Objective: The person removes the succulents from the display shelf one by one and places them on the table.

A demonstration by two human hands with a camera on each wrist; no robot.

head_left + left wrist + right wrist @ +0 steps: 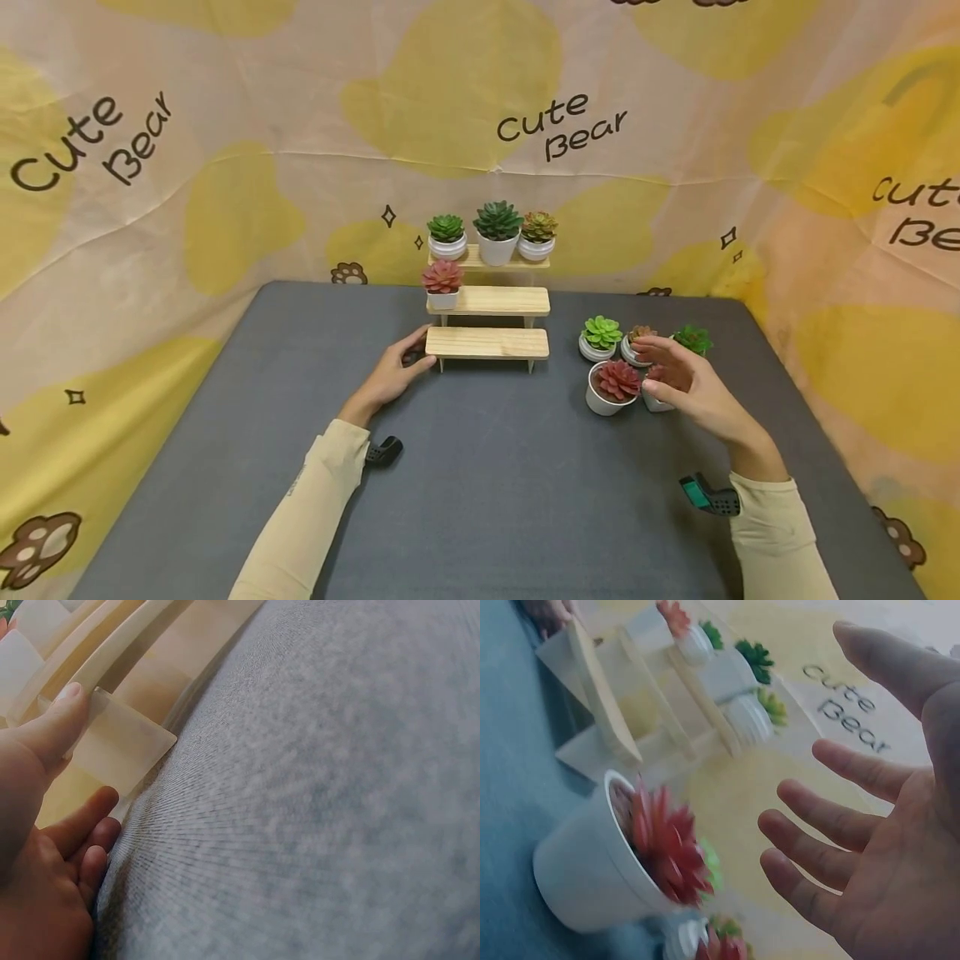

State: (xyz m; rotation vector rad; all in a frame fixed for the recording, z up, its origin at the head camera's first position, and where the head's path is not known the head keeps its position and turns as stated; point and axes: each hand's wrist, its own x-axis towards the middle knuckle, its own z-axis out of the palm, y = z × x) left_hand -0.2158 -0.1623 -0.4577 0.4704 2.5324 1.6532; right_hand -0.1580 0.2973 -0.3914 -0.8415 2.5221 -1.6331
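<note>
A three-tier stand (487,342) with pale wooden shelves and clear supports stands at the back. My left hand (393,371) holds the left end of its lowest shelf, the thumb at the shelf's edge and the other fingers round the side support (124,742). My right hand (701,392) hovers over a group of potted succulents at the right, fingers spread and holding nothing. Nearest it are a red succulent in a round white pot (611,387) and another red one in a white pot (660,402), partly hidden by the hand.
Behind these are a bright green succulent (601,335), a brownish one (633,343) and a dark green one (693,338). The top shelf bears three potted succulents, including a large dark green one (497,229). A pink succulent (443,283) stands on the middle shelf's left. Printed cloth (300,108) hangs behind the table.
</note>
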